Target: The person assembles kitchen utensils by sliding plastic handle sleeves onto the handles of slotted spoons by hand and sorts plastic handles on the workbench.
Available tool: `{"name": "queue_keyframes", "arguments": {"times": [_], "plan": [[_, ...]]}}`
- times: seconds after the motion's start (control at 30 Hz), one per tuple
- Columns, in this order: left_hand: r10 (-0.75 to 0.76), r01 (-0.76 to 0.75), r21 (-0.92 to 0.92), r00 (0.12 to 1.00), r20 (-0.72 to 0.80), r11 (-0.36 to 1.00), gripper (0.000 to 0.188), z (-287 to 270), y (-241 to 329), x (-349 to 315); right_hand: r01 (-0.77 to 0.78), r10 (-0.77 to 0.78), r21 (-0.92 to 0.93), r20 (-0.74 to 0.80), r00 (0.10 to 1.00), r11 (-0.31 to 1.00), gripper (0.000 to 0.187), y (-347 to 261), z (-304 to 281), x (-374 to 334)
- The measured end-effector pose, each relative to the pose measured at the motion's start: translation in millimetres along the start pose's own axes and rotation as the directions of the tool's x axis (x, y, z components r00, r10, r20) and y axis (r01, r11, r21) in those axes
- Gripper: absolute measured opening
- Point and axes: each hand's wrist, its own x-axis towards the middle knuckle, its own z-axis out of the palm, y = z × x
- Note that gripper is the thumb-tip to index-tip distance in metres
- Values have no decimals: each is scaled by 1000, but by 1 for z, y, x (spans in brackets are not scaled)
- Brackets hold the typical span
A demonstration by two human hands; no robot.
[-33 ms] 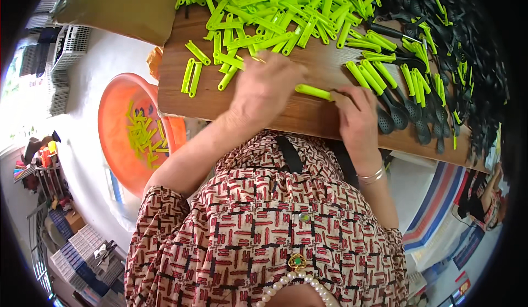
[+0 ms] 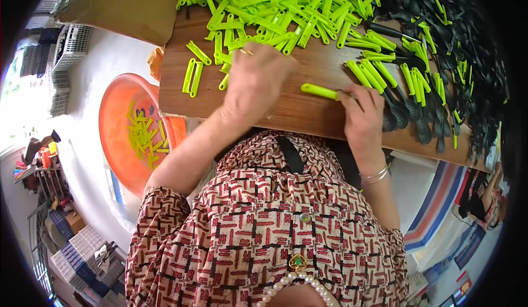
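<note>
My right hand (image 2: pixel 363 106) is closed at the table's near side, its fingers pinching the end of a lime-green handle (image 2: pixel 320 91) that points left. Whether a black utensil is joined to that handle is hidden by the fingers. My left hand (image 2: pixel 257 79) reaches over the near edge of a heap of lime-green handles (image 2: pixel 264 10). Motion smears it, and its fingertips are hidden. Left of this hand, a few loose handles (image 2: pixel 196 79) lie apart from the heap. Black slotted spoons with green handles (image 2: pixel 396 109) lie side by side just right of my right hand.
The brown wooden table (image 2: pixel 192 103) bears a large mass of black utensils (image 2: pixel 473 59) on the right. An orange tub (image 2: pixel 113 136) with green pieces stands on the floor at left. Cardboard (image 2: pixel 118 4) is at the far left. Another person (image 2: pixel 487 197) shows at the right edge.
My right hand has shifted slightly right with the green handle. My left hand has moved a little left and away from me, toward the heap.
</note>
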Motion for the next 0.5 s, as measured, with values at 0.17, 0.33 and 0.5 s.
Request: {"name": "queue_keyframes", "arguments": {"times": [0.17,0.33,0.5], "plan": [[-59,69,193,997,-54,979,21,5,-38,23,-8,-9,-429,-37,999,903,27,25,-13,-3],[-97,98,241,995,-19,965,22,-14,-75,9,-87,8,-422,-185,983,902,22,14,-15,22],[-225,224,-23,958,-180,974,22,-33,-69,7,-17,-12,-193,-149,989,981,12,-5,35,87]]}}
